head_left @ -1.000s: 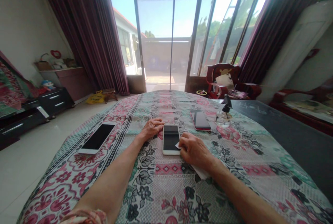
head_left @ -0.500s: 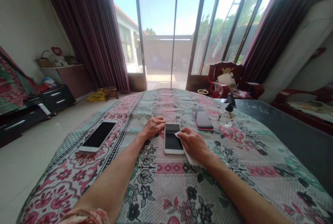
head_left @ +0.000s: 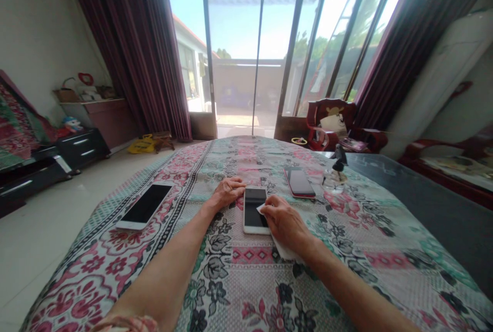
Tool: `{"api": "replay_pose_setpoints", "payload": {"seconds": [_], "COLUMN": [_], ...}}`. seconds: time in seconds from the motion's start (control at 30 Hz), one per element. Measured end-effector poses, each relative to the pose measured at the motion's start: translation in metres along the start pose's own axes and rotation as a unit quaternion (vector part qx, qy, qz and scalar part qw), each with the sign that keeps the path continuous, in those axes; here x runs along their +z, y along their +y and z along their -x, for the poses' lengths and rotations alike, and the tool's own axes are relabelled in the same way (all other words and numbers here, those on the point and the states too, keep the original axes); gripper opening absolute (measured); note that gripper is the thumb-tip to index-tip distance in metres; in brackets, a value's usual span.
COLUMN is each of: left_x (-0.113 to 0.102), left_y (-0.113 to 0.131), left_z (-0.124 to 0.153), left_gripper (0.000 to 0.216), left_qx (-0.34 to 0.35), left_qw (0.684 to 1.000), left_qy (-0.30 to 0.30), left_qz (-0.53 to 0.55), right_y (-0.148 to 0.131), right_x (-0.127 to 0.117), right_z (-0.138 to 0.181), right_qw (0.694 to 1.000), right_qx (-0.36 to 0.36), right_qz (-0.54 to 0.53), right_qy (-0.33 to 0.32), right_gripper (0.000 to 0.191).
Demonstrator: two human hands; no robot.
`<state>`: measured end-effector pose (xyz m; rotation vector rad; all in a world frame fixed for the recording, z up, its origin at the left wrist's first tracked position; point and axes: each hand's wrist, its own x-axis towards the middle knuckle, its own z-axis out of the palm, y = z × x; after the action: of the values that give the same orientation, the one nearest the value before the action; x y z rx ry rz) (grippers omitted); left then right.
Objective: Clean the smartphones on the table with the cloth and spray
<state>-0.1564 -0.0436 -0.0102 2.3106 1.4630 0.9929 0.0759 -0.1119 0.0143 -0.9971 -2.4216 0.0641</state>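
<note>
A white-framed smartphone (head_left: pixel 254 212) with a dark screen lies face up on the flowered tablecloth (head_left: pixel 250 283) in front of me. My left hand (head_left: pixel 227 192) rests on the cloth with its fingers stretched out, the tips at the phone's far left corner. Between the pinched fingers of my right hand (head_left: pixel 287 221) is a white wipe (head_left: pixel 284 250), a small corner of which touches the screen. The rest of that wipe hangs under my palm onto the cloth, and part of it is hidden. Whether it is paper or fabric, I cannot tell.
A larger white phone (head_left: pixel 146 207) lies on the left, and a red-edged phone (head_left: pixel 299 182) lies beyond my right hand. Near it stands a small clear spray bottle (head_left: pixel 336 175) with a black head. A dark table (head_left: pixel 408 188) adjoins at the right.
My right hand has slid the wipe slightly left and toward me over the screen. My left hand stays at the phone's corner. The camera view has tilted up a little.
</note>
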Motion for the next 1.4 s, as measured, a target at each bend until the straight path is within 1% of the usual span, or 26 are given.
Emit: {"api": "replay_pose_setpoints", "payload": {"seconds": [0.2,0.37,0.5,0.6,0.73,0.87,0.97,1.1,1.2,1.33,1.4], "left_x": [0.002,0.001,0.001,0.001,0.001,0.0,0.0,0.001,0.002,0.003,0.004], "left_y": [-0.002,-0.002,0.0,0.0,-0.002,-0.002,-0.001,-0.001,-0.001,-0.002,-0.003], "left_z": [0.0,-0.001,-0.001,-0.001,-0.001,-0.001,-0.001,-0.002,-0.003,-0.003,-0.002], "left_gripper": [0.022,0.023,0.021,0.019,0.02,0.023,0.024,0.022,0.02,0.022,0.021], "left_qx": [0.0,0.016,-0.005,-0.018,0.007,0.023,0.025,-0.003,-0.02,-0.001,-0.004], "left_qw": [1.0,1.0,1.0,1.0,1.0,1.0,1.0,1.0,1.0,1.0,1.0], "left_qy": [0.003,-0.005,-0.005,0.003,-0.001,0.0,-0.001,0.005,0.006,0.009,0.02], "left_qz": [0.017,0.019,0.015,0.018,0.024,0.015,0.013,0.013,0.014,0.013,0.009], "right_y": [0.02,0.035,0.04,0.037,0.027,0.02,0.019,0.024,0.029,0.037,0.041], "right_x": [0.01,0.016,0.017,0.012,0.002,0.0,0.004,0.009,0.012,0.016,0.019], "right_z": [-0.024,-0.051,-0.063,-0.059,-0.034,-0.006,0.003,-0.001,-0.012,-0.031,-0.04], "right_qw": [1.0,0.998,0.995,0.995,0.995,0.995,0.993,0.992,0.995,0.998,0.999], "right_qx": [0.015,0.036,0.044,0.02,-0.049,-0.082,-0.095,-0.078,-0.054,-0.046,-0.04], "right_qz": [0.026,0.057,0.081,0.087,0.051,-0.027,-0.072,-0.098,-0.087,-0.044,-0.024], "right_qy": [0.005,-0.021,-0.039,-0.052,-0.068,-0.042,-0.025,-0.009,0.003,0.006,0.004], "right_gripper": [0.024,0.024,0.025,0.025,0.026,0.026,0.025,0.024,0.023,0.023,0.024]}}
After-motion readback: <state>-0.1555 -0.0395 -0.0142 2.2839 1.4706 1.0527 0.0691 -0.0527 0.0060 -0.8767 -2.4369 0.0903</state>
